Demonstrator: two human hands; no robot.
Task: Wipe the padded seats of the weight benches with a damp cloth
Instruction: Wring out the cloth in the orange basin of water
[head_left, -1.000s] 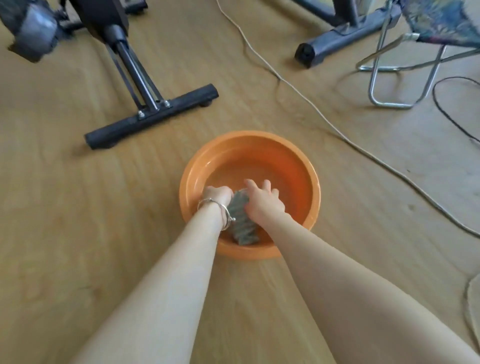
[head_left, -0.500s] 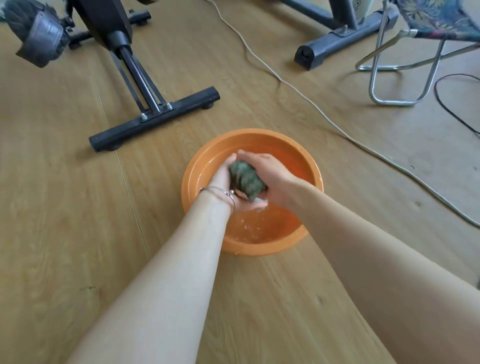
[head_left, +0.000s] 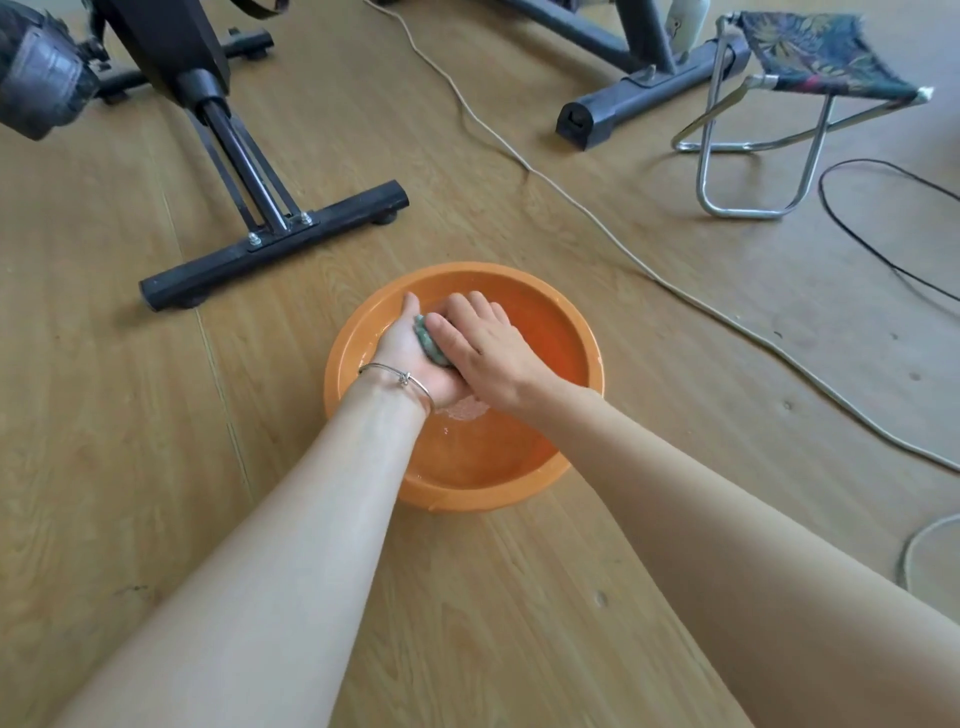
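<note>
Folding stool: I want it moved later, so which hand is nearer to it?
Right. The right hand lies on the folding stool's side of the basin; the left hand sits beyond it.

Over an orange basin (head_left: 582, 332) standing on the wooden floor (head_left: 130, 415), the left hand (head_left: 413, 358), palm up and with a thin bracelet (head_left: 397, 375) at the wrist, and the right hand (head_left: 485, 348) pressed over it squeeze a balled green cloth (head_left: 428, 340) between them. Water lies in the basin. A black machine foot (head_left: 270, 247) lies to the left, a folding stool (head_left: 795, 104) at upper right, and a white cable (head_left: 597, 218) crosses the floor.
</note>
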